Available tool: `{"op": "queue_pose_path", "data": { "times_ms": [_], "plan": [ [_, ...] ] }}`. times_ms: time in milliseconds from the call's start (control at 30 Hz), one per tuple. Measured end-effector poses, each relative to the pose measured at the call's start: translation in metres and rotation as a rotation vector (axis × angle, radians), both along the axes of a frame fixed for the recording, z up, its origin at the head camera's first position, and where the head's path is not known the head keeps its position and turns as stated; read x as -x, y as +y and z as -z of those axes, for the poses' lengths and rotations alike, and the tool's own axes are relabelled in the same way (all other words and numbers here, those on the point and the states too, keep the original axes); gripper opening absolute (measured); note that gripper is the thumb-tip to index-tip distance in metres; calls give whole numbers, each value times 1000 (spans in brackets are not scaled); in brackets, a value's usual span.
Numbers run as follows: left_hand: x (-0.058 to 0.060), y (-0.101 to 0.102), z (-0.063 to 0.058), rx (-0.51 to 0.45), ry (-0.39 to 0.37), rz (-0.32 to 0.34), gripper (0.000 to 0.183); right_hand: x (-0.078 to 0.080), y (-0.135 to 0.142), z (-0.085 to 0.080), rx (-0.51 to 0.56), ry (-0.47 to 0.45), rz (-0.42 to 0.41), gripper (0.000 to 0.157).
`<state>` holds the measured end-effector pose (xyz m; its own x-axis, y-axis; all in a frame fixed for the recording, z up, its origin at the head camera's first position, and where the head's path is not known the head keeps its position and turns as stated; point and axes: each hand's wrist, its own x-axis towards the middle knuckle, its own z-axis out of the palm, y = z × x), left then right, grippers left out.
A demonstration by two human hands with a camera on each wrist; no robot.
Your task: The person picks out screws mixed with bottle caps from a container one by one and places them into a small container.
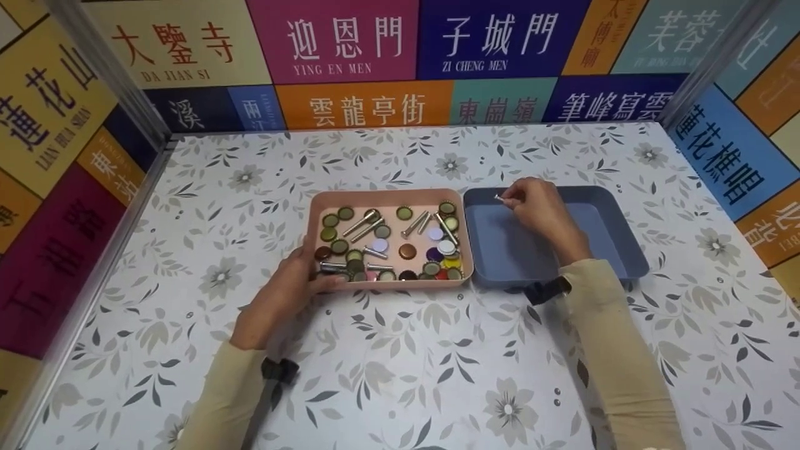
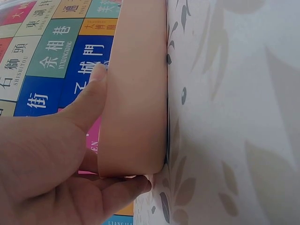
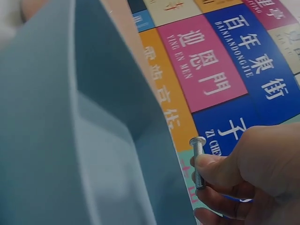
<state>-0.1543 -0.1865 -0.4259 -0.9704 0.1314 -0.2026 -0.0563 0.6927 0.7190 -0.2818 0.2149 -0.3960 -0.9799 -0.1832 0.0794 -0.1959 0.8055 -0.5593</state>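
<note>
The right hand [image 1: 537, 209] pinches a bolt [image 3: 198, 150], fingers closed on its shank, over the far left part of the blue tray [image 1: 506, 253]. Bolt probably light, rigid, slightly slippery; grip mid-shank. The left hand [image 1: 290, 281] grips the pink tray [image 1: 387, 199] at its near left corner.

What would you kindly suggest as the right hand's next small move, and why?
Perhaps lower the silver metal bolt into the blue rectangular tray and release it: the right hand pinches it over that tray, while similar silver bolts lie among round metal bottle caps in the pink rectangular tray.
</note>
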Motion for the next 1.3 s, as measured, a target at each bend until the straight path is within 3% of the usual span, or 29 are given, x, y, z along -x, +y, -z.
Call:
{"op": "queue_pose_path", "data": {
  "times_ms": [367,700,967,1300],
  "plan": [
    [1,-1,2,-11,11,0,101,12,7,0,-94,-15,-114,14],
    [0,-1,1,48,-12,2,103,19,5,2,-174,44,-183,10],
    [-1,-1,0,38,-13,0,102,26,6,4,-224,-7,-248,13],
    [0,-1,0,39,2,13,100,31,6,3,-252,-63,-248,8]
  ]
}}
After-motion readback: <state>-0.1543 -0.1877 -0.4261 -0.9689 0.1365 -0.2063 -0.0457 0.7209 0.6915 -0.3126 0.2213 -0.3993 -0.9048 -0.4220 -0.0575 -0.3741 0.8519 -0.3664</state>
